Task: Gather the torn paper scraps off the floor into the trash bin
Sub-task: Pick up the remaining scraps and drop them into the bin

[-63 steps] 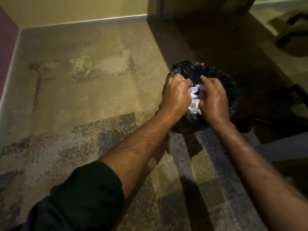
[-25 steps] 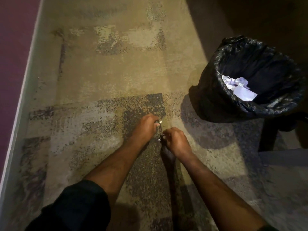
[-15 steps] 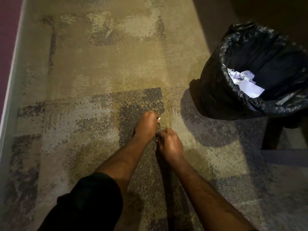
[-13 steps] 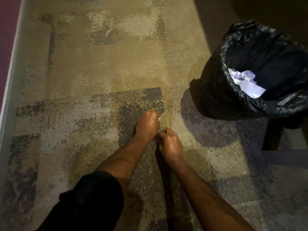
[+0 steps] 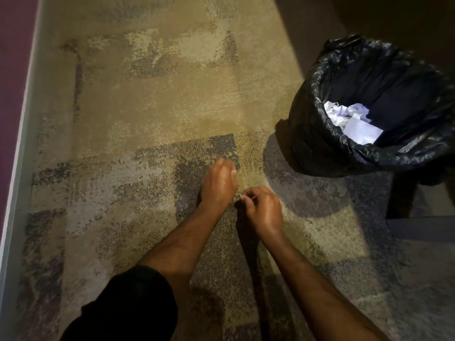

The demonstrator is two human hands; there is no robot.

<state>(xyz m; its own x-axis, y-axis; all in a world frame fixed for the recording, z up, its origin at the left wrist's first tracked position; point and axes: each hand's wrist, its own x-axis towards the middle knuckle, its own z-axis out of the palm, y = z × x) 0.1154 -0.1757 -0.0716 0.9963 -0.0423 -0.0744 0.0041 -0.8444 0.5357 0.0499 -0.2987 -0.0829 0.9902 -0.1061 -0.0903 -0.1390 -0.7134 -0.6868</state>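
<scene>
The carpet (image 5: 147,114) covers the floor, tan with gray and purple patches, and a pale baseboard (image 5: 22,134) runs along the left side under a dark red wall (image 5: 12,45). At the far right stands the trash bin (image 5: 320,143), lined with a shiny black bag, and it throws a round shadow on the carpet. Inside the bin lie white paper scraps (image 5: 354,121), some crumpled and some flat. Two bare arms reach out from the near edge to the middle of the carpet, and a black sleeve (image 5: 128,303) covers the left one near the bottom. The left hand (image 5: 219,183) is low on a dark patch of carpet, with its fingers curled under; a tiny pale speck shows at its fingertips, but I cannot tell if it is paper. The right hand (image 5: 263,210) is just beside it, fingers curled in, pinching a tiny pale bit (image 5: 242,197) at its fingertips. The two hands are very close together, well apart from the bin.
</scene>
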